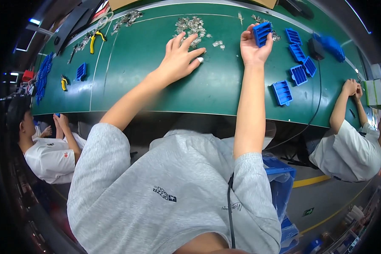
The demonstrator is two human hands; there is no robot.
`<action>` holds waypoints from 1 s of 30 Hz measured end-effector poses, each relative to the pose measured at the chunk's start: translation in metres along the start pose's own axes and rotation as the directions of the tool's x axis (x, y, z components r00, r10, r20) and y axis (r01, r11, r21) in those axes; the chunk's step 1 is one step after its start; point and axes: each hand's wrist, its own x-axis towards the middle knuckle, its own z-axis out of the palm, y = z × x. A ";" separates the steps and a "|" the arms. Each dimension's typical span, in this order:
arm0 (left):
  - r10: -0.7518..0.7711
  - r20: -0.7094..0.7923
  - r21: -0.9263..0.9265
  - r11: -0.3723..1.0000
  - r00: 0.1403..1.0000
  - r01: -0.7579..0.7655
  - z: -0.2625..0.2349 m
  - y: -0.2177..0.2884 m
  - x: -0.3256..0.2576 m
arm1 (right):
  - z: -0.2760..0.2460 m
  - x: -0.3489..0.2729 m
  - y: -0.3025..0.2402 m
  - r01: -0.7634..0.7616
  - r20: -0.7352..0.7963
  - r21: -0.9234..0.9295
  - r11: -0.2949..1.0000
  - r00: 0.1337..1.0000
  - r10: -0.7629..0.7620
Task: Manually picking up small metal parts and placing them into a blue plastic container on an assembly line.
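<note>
My left hand [180, 58] reaches over the green tabletop with its fingers spread, at the near edge of a pile of small shiny metal parts [191, 24]. A white covering shows on one fingertip. Farther right, my right hand [255, 50] is turned palm up and grips a blue slotted plastic piece [262, 34], tilted, with several parallel ribs facing me. A few loose metal parts [218, 44] lie between the two hands. Behind my right hand, another small heap of metal parts [277, 36] is partly hidden.
Several matching blue pieces [282, 92] lie to the right, near a black box [315, 48] with a cable. At left are yellow-handled pliers [92, 44], smaller pliers [64, 83] and one blue piece [81, 71]. Co-workers sit on both sides; a blue crate [279, 173] stands below the table.
</note>
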 end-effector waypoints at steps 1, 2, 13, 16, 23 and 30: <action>-0.002 -0.010 0.008 1.000 1.000 0.002 0.002 0.002 0.001 | 0.000 -0.001 0.001 -0.004 -0.003 -0.004 1.000 1.000 0.004; -0.007 -0.007 0.009 1.000 1.000 0.007 0.002 0.005 -0.002 | 0.000 -0.003 0.002 -0.008 -0.005 -0.009 1.000 1.000 0.008; 0.046 0.225 -0.314 0.949 0.973 0.028 -0.052 0.056 -0.116 | -0.013 0.004 0.006 -0.045 0.009 -0.099 0.994 0.999 0.046; 0.038 0.081 -0.390 0.921 0.996 -0.003 -0.045 0.051 -0.125 | -0.012 0.004 0.017 -0.082 0.005 -0.132 0.988 0.996 0.083; -0.246 0.099 -0.787 0.573 0.964 0.227 -0.043 0.024 -0.107 | 0.014 -0.017 0.054 -0.233 -0.023 -0.402 0.886 0.969 0.245; -0.308 -0.366 -0.601 0.798 0.878 0.030 -0.012 -0.039 0.008 | 0.038 -0.052 0.099 -0.330 -0.023 -0.512 0.793 0.928 0.372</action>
